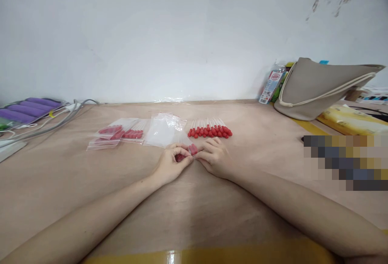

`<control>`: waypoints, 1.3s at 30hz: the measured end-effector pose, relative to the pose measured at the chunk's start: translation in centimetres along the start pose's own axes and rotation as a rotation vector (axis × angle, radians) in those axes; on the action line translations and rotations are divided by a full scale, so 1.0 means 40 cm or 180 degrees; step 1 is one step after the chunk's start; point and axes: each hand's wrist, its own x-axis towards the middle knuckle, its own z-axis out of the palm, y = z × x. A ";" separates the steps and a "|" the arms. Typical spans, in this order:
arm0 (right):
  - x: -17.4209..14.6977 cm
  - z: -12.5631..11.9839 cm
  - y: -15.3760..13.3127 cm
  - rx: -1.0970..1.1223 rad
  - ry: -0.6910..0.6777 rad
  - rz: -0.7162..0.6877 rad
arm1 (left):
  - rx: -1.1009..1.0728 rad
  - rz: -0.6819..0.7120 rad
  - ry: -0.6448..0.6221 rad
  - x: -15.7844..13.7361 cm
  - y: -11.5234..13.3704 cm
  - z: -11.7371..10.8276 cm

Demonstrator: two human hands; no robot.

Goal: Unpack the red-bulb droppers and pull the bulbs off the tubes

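Between my two hands is a small clear zip bag with red-tipped sticks inside. My left hand pinches its left side between thumb and fingers. On the right side, my right hand grips the bag's edge with closed fingertips. Just beyond my right hand lies a row of white sticks with red tips, tips toward me. A stack of flat clear bags lies beyond my left hand. Left of it are filled bags with red tips showing through; my fingers partly cover the held bag.
At the back right stand a grey-beige bag and a bottle with a printed label. A yellow soft pack lies in front of them. Purple rolls in plastic and grey cables lie at the left. A white wall bounds the table.
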 end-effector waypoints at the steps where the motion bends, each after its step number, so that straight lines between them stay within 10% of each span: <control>1: 0.003 -0.002 -0.002 -0.0017 -0.0046 -0.0028 | 0.0076 0.0071 0.0016 0.000 0.000 0.001; 12: 0.018 0.001 -0.010 -0.0099 -0.0343 -0.0489 | 0.0096 0.0336 0.0203 -0.001 0.019 0.004; 18: -0.005 -0.013 -0.005 0.1022 -0.0640 -0.0088 | 0.0039 0.0377 0.0915 0.004 -0.006 -0.006; 28: -0.049 -0.075 0.065 0.1444 -0.0615 0.0879 | 0.1103 0.0783 -0.0666 0.034 -0.058 -0.083; 35: -0.038 -0.048 0.060 0.0899 -0.0625 0.1338 | 0.1902 -0.0217 -0.0382 0.051 -0.119 -0.104; 39: -0.029 -0.055 0.059 0.0789 -0.0838 0.1281 | 0.1739 0.0337 -0.0242 0.035 -0.081 -0.105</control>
